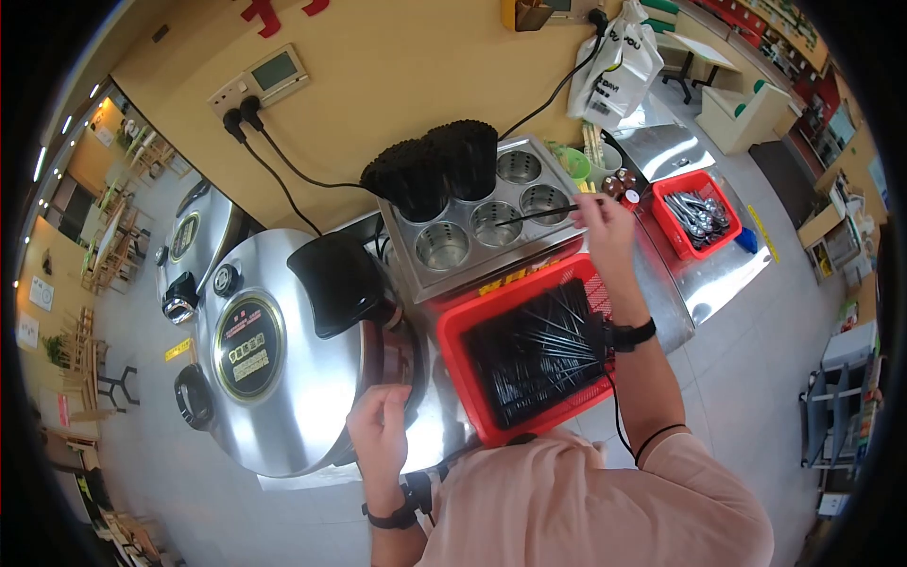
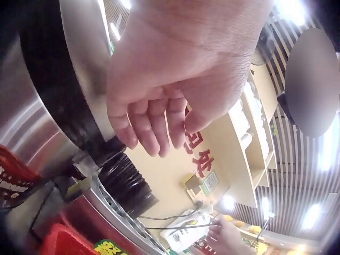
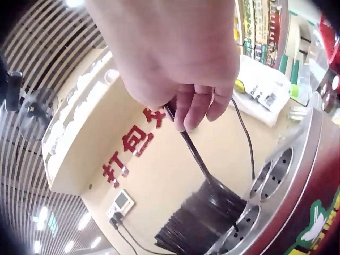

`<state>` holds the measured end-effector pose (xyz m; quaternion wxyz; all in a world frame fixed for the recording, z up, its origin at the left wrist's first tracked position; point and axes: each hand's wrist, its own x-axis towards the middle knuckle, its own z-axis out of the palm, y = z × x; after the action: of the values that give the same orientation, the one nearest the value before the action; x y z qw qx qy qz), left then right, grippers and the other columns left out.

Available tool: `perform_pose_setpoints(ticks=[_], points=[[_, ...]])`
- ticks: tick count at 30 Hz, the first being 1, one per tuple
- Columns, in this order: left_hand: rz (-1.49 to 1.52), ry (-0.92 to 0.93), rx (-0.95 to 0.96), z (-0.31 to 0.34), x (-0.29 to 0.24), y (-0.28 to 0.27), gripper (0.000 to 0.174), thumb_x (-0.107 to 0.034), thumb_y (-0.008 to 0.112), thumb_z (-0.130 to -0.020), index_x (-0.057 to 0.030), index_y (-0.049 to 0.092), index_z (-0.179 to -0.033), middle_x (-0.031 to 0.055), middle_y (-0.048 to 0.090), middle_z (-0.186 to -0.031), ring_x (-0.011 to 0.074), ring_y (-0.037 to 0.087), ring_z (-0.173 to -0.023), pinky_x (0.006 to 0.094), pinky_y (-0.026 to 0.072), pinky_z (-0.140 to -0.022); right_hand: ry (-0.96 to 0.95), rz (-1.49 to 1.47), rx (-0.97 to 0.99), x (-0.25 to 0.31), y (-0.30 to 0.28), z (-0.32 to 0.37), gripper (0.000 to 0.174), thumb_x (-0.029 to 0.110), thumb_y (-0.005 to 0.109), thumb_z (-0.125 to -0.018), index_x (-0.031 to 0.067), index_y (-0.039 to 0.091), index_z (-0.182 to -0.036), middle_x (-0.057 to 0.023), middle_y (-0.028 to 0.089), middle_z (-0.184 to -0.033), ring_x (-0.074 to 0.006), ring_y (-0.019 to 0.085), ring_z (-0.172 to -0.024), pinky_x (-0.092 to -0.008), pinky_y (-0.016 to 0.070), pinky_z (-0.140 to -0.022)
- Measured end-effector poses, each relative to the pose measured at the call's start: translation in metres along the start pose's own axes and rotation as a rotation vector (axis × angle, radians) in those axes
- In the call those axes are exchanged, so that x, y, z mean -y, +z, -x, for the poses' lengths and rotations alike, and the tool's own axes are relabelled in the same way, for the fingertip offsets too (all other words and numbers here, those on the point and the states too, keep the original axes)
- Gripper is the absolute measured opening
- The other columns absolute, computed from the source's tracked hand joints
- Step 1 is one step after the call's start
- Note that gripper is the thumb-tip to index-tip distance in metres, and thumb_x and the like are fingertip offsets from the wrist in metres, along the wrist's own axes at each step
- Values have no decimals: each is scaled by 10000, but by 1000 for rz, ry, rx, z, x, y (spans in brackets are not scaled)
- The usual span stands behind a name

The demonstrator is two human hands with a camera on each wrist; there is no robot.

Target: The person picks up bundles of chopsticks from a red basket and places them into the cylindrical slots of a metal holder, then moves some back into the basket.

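My right hand (image 1: 607, 231) pinches dark chopsticks (image 1: 540, 216) by one end, over a steel holder (image 1: 416, 260) with round perforated cups. In the right wrist view, the chopsticks (image 3: 195, 154) slant down from the fingers, overlapping the cups' openings. Two back-left cups are packed with upright black chopsticks (image 1: 404, 180), while the other cups' steel inner walls show. A red basket (image 1: 453, 352) in front of the holder has many black chopsticks (image 1: 539, 350) lying in it. My left hand (image 1: 380, 430) hangs loosely curled beside a big steel pot, holding nothing; its fingers (image 2: 151, 127) show in the left wrist view.
The big lidded steel pot (image 1: 293, 397) stands at the left, with a black lidded thing (image 1: 331, 279) by its edge. To the right, a smaller red basket (image 1: 694, 248) holds metal spoons. A white bag (image 1: 619, 71) hangs at the wall, and cables (image 1: 288, 180) run from the socket.
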<state>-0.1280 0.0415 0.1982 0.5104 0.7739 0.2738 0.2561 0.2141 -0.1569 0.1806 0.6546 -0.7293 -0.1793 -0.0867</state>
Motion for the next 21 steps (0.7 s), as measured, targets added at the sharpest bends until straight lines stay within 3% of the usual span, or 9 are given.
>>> perform_pose_setpoints(ticks=[3,6,10,12,13,16,19,21], points=[[-10,32,48,-4,-1,3,210,-91,561,-979,59,679,-892,80,696,-856,135,626,-796,259,479,-741,-65,6,-166,20,-39,11,272,195,549,-1009,-33,690,-964,-57,672,-747,-102,615,-675,-241,479,-630],[7,31,75,-8,3,9,209,-89,559,-980,58,680,-894,80,695,-857,134,626,-798,260,479,-739,-35,53,-230,25,-78,28,305,213,508,-1029,-23,658,-907,-31,638,-730,-91,580,-676,-242,448,-620],[10,22,126,-13,3,14,206,-86,558,-980,60,679,-898,81,695,-866,130,624,-804,258,478,-742,-62,208,-199,17,-96,56,310,222,508,-1023,-16,617,-856,-40,602,-706,-117,561,-665,-281,431,-609],[25,29,157,-14,3,16,204,-88,558,-981,60,679,-910,79,696,-875,123,620,-808,255,477,-745,-30,389,-41,-7,-96,72,308,236,517,-1010,-30,591,-874,-136,609,-713,-253,568,-632,-353,447,-623],[26,30,160,-14,4,16,204,-88,558,-981,60,679,-910,79,696,-875,123,620,-808,255,477,-745,-29,391,-43,-18,-92,80,308,236,517,-1010,-30,591,-874,-136,609,-713,-253,568,-632,-353,447,-623],[35,24,166,-13,8,17,202,-91,558,-984,58,681,-925,79,695,-876,119,616,-810,252,475,-748,181,475,296,-23,-68,100,300,252,528,-995,-34,579,-922,-270,593,-787,-470,565,-741,-474,461,-685],[44,24,170,-12,8,14,199,-90,559,-986,57,681,-931,76,693,-877,118,616,-810,251,475,-747,164,539,413,-65,-49,119,281,234,534,-987,-33,586,-917,-249,586,-731,-470,606,-784,-506,470,-717],[31,-12,165,-10,6,10,193,-84,560,-985,59,679,-932,77,693,-881,120,619,-814,249,475,-749,199,553,598,-89,-43,129,328,271,616,-938,-17,605,-1094,-260,633,-916,-458,624,-926,-503,497,-805]])
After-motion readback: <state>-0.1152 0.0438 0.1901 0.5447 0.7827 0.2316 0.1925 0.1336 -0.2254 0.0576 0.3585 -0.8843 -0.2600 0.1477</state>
